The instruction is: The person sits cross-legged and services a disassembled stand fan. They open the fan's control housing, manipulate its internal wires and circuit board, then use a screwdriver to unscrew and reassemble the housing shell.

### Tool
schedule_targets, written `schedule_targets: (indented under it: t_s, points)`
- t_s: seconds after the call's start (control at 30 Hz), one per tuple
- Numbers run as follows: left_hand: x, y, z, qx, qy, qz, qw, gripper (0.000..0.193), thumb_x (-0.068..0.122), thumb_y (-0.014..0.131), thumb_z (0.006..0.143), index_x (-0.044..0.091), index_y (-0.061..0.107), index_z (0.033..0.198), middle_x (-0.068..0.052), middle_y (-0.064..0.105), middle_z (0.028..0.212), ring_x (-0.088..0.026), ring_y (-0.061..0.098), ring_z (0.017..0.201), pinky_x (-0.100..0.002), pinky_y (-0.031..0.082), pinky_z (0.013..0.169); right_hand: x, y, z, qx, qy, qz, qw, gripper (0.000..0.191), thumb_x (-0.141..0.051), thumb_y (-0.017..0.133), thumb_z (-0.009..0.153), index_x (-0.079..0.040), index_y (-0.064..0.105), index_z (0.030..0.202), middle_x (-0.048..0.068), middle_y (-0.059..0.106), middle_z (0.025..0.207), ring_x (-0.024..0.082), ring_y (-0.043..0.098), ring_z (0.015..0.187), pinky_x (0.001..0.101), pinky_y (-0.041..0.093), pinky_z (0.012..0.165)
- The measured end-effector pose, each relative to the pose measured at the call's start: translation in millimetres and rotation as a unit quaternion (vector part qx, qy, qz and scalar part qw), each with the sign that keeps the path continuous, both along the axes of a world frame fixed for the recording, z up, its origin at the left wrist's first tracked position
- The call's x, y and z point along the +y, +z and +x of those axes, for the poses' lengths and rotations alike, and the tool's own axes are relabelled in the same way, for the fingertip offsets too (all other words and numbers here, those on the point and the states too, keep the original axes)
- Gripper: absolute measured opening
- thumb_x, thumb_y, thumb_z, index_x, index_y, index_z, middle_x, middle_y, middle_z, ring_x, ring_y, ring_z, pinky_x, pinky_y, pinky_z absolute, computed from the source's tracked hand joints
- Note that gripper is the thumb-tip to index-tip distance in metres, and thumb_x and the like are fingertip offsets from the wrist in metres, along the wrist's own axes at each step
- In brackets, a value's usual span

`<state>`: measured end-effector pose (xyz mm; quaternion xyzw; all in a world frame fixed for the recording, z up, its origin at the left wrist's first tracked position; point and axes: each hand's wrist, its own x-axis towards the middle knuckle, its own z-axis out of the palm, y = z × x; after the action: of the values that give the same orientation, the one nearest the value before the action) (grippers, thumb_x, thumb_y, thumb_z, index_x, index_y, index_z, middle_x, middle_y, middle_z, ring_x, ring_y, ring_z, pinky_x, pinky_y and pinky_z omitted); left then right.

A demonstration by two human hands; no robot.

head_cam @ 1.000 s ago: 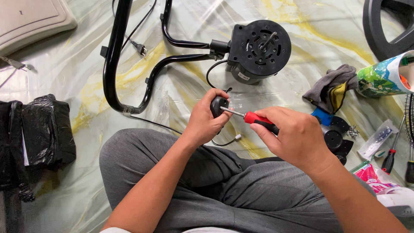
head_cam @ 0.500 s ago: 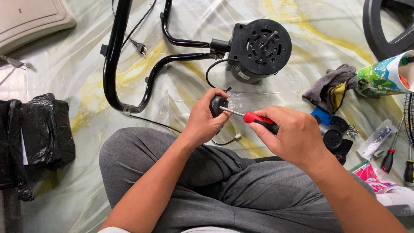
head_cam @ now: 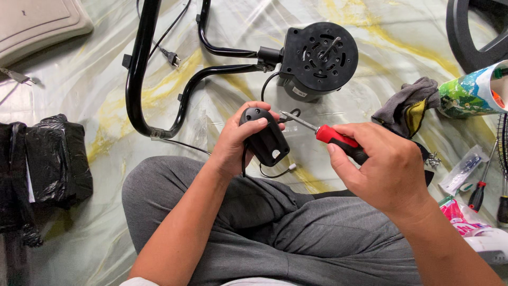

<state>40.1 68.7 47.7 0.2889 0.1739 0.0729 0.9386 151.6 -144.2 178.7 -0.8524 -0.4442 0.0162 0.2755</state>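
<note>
My left hand (head_cam: 241, 139) grips a small black plastic housing (head_cam: 265, 137) with a thin cord hanging from it, held above my crossed legs. My right hand (head_cam: 383, 167) holds a red-handled screwdriver (head_cam: 334, 139); its metal tip points left and meets the housing's upper right edge. Just beyond them on the floor lies a round black fan motor (head_cam: 317, 55) joined to a curved black tube frame (head_cam: 159, 79).
A grey rag (head_cam: 405, 106) and a colourful can (head_cam: 471, 95) lie at the right, with more screwdrivers (head_cam: 479, 193) and a small plastic bag (head_cam: 460, 169). A black bag (head_cam: 45, 164) sits at the left, a beige panel (head_cam: 37, 21) at top left, a power plug (head_cam: 170, 56) near the frame.
My left hand has turned the housing so its broad face shows. The screwdriver tip stays at its edge; the hands have barely shifted.
</note>
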Motion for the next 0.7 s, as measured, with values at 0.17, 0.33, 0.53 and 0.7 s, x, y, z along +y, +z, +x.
schedule_targets:
  t_s: [0.17, 0.33, 0.53, 0.7]
  points:
    - [-1.2, 8.1, -3.3, -0.042, -0.029, -0.060, 0.997, 0.045, 0.008, 0.069, 0.089, 0.002, 0.051, 0.130, -0.016, 0.065, 0.117, -0.035, 0.068, 0.118, -0.048, 0.059, 0.099, 1.5, -0.7, 0.1, 0.010, 0.005, -0.005, 1.000, 0.023, -0.016, 0.076, 0.086, -0.006, 0.075, 0.107, 0.010, 0.073, 0.093, 0.025, 0.071, 0.076, 0.0333, 0.055, 0.068]
    - [-3.3, 8.7, -4.5, -0.027, -0.060, -0.016, 0.998, 0.047, 0.009, 0.071, 0.089, 0.003, 0.052, 0.131, -0.017, 0.067, 0.113, -0.030, 0.069, 0.113, -0.045, 0.060, 0.097, 3.3, -1.5, -2.4, 0.013, 0.020, -0.003, 1.000, 0.024, -0.017, 0.076, 0.085, -0.005, 0.075, 0.106, 0.010, 0.074, 0.095, 0.025, 0.072, 0.077, 0.0330, 0.056, 0.069]
    - [-8.2, 5.4, -3.4, -0.024, -0.059, 0.040, 0.997, 0.040, 0.004, 0.075, 0.090, 0.003, 0.055, 0.124, -0.012, 0.068, 0.114, -0.022, 0.070, 0.110, -0.041, 0.061, 0.093, 6.1, -1.5, -2.0, 0.009, 0.030, -0.015, 0.999, 0.024, -0.017, 0.076, 0.084, -0.006, 0.075, 0.105, 0.010, 0.074, 0.093, 0.025, 0.072, 0.077, 0.0337, 0.056, 0.068]
    - [-9.4, 2.6, -2.3, -0.023, -0.067, 0.093, 0.993, 0.037, 0.001, 0.075, 0.090, 0.003, 0.057, 0.123, -0.011, 0.069, 0.114, -0.018, 0.069, 0.108, -0.036, 0.060, 0.093, 7.5, -0.5, -1.9, 0.009, 0.034, -0.029, 0.999, 0.023, -0.017, 0.077, 0.083, -0.007, 0.076, 0.104, 0.009, 0.075, 0.092, 0.026, 0.072, 0.077, 0.0338, 0.055, 0.067]
